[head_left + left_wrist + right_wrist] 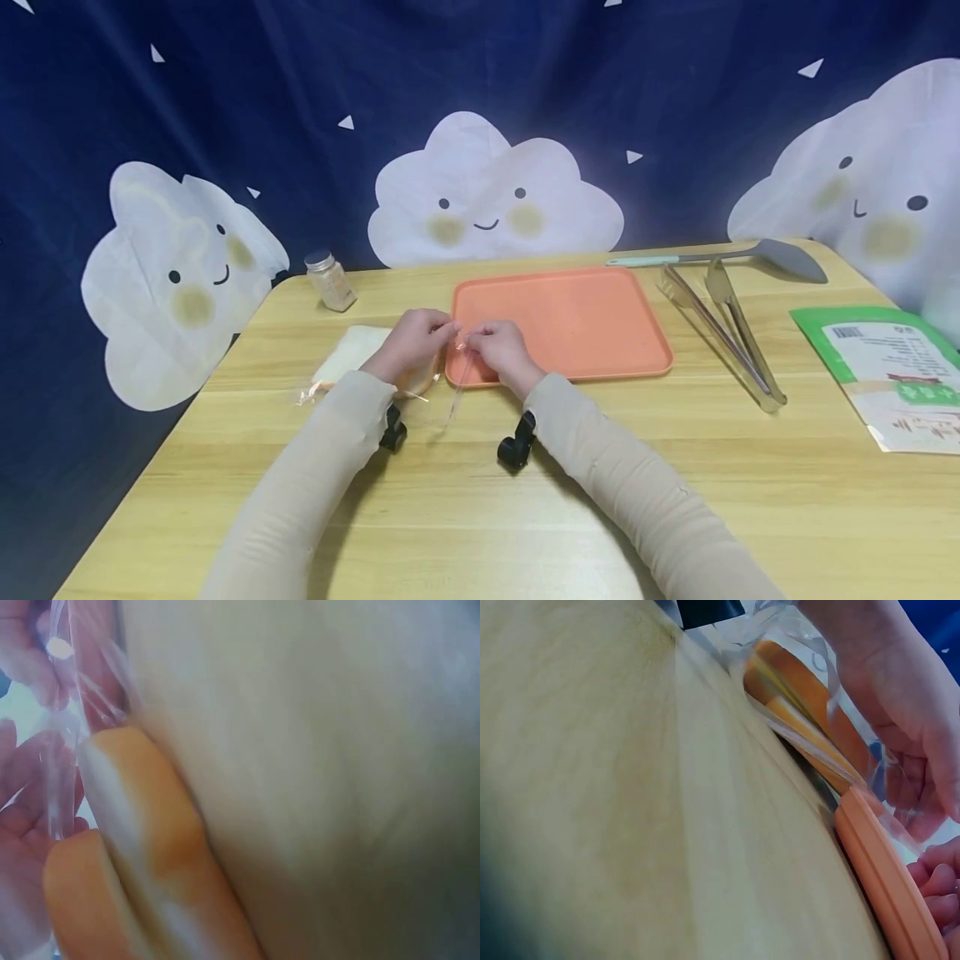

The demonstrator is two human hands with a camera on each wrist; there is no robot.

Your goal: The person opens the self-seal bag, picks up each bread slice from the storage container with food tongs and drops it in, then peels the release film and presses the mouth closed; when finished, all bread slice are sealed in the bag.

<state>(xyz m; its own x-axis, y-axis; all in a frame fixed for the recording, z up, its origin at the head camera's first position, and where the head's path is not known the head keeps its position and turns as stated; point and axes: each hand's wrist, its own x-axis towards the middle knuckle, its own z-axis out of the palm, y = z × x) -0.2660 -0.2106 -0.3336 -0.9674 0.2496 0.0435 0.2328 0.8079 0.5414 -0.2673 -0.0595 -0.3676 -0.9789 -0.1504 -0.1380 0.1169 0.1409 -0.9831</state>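
Observation:
Slices of bread [347, 357] lie in a clear plastic bag [459, 383] at the left of the table, partly behind my left forearm. Their brown crusts [169, 840] show close up in the left wrist view. My left hand [411, 343] pinches the bag's gathered end over the left edge of the orange tray [570, 325]. Just to its right, my right hand [504, 350] pinches the same plastic between thumb and fingers. Seen from the right wrist, the bread [810, 712] rests beside the tray's rim [885, 877], below the left hand.
A small lidded jar [331, 282] stands at the back left. Behind the tray lies a spatula [787, 257] with a pale green handle. Metal tongs [731, 337] lie right of the tray, and a green and white packet [892, 375] sits at the far right.

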